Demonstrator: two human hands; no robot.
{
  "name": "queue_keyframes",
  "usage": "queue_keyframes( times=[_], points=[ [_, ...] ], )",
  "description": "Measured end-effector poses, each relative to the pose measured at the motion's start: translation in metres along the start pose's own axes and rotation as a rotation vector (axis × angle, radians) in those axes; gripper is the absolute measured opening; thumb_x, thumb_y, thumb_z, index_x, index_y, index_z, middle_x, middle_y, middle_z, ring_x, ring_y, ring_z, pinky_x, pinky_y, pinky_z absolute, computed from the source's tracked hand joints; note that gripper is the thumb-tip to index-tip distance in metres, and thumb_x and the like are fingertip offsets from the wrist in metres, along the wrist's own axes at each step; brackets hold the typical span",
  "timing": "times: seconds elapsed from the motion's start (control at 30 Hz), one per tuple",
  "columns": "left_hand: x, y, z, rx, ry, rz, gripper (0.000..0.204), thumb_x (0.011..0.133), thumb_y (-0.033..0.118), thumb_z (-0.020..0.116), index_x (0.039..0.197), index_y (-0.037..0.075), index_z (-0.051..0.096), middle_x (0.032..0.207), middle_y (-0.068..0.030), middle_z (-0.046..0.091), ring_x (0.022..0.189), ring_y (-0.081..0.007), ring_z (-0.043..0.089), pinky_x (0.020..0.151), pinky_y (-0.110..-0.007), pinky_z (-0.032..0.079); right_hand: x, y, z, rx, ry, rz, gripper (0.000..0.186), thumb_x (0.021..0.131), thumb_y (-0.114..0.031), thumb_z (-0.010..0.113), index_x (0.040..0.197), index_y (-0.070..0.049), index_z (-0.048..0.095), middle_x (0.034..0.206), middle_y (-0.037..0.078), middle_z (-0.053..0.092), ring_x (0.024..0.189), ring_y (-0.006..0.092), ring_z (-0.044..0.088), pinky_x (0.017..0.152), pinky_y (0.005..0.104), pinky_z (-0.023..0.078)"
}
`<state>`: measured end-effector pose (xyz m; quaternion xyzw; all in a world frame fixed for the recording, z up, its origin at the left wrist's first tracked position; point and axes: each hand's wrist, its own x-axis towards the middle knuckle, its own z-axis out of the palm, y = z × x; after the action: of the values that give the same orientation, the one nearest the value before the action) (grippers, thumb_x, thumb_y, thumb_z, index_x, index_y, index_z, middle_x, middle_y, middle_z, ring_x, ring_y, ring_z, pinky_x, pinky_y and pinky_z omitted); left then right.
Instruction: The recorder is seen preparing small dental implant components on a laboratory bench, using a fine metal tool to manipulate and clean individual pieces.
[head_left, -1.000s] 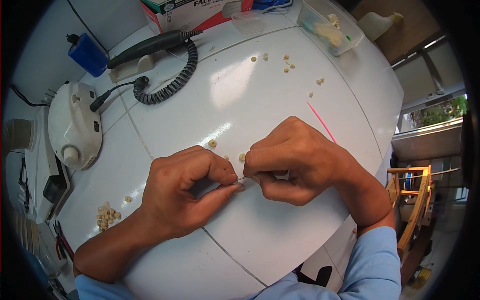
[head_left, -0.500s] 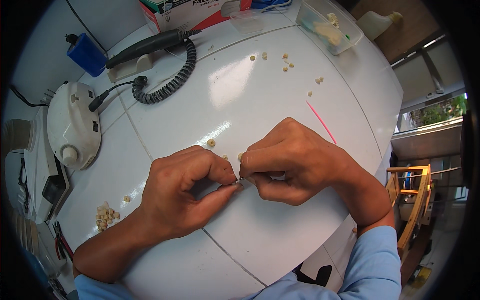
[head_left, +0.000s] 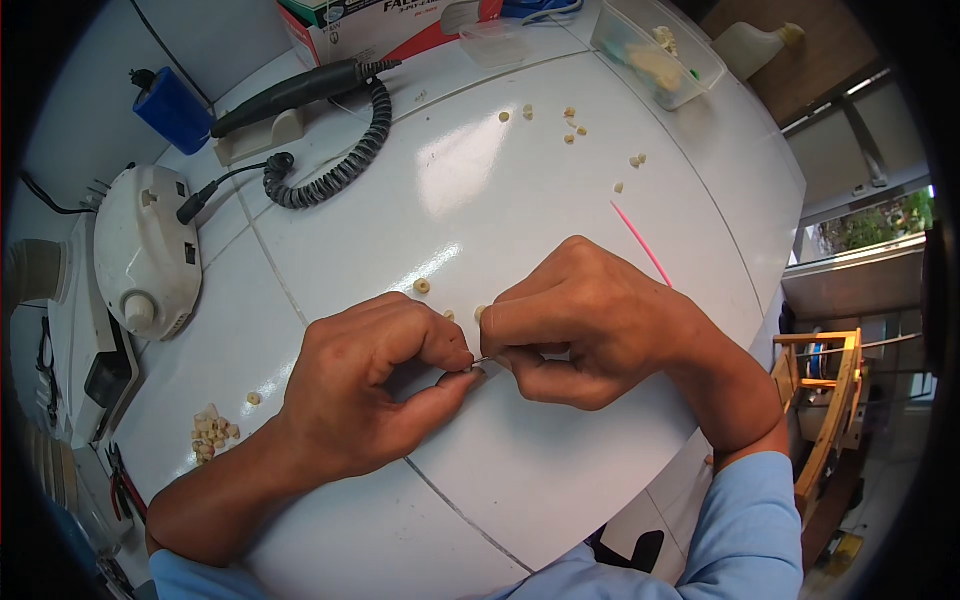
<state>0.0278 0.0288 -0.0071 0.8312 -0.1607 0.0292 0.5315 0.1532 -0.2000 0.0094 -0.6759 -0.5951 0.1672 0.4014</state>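
Observation:
My left hand (head_left: 365,385) is closed in a pinch, thumb against forefinger, over the white table (head_left: 340,250). What sits between those fingertips is mostly hidden. Facing it, my right hand (head_left: 595,325) is pinched around a thin, metallic, pin-like piece (head_left: 482,359), whose short visible length bridges the gap between both sets of fingertips. Just beyond my hands lies a small beige ring-like piece (head_left: 422,286) with a dark centre. Two more beige bits show partly behind the fingers. A pink tapered stick (head_left: 640,243) rests past my right wrist.
A heap of small beige pieces (head_left: 212,432) lies by my left forearm; several others (head_left: 570,125) are scattered farther back. At left stand a white control unit (head_left: 150,250) and a black handpiece (head_left: 290,97) with coiled cord. A clear plastic tub (head_left: 655,60) and a box (head_left: 390,30) are at the back.

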Motion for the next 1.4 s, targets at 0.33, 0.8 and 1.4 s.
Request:
queue_keyframes(
  times=[0.33,0.8,1.4],
  points=[
    [0.002,0.0,-0.001,-0.001,-0.001,-0.005,0.019,0.082,-0.006,0.089,0.088,0.001,0.072,0.096,-0.0125,0.079,0.087,-0.0204,0.078,0.078,-0.031,0.061,0.001,0.003,-0.002,0.007,0.01,0.018,0.009,0.072,0.002,0.068,0.079,-0.004,0.068,0.056,0.004,0.053,0.045,0.0221,0.052,0.047,0.0357,0.04],
    [0.005,-0.003,0.002,-0.159,-0.004,-0.13,0.017,0.092,-0.004,0.085,0.098,-0.001,0.069,0.095,-0.0082,0.079,0.089,-0.0145,0.078,0.082,-0.029,0.063,-0.006,0.032,-0.018,0.485,0.052,0.247,0.017,0.096,-0.016,0.074,0.096,0.001,0.075,0.081,-0.001,0.071,0.064,0.0049,0.057,0.057,0.0234,0.041],
    [0.007,-0.007,0.004,-0.106,-0.06,-0.1,0.011,0.099,-0.002,0.079,0.109,-0.004,0.076,0.101,-0.0101,0.082,0.096,-0.0151,0.079,0.088,-0.029,0.063,-0.045,-0.048,0.069,0.077,0.694,0.434,0.01,0.097,-0.002,0.068,0.09,0.003,0.074,0.066,-0.001,0.063,0.056,0.0032,0.051,0.052,0.0249,0.038]
  ],
)
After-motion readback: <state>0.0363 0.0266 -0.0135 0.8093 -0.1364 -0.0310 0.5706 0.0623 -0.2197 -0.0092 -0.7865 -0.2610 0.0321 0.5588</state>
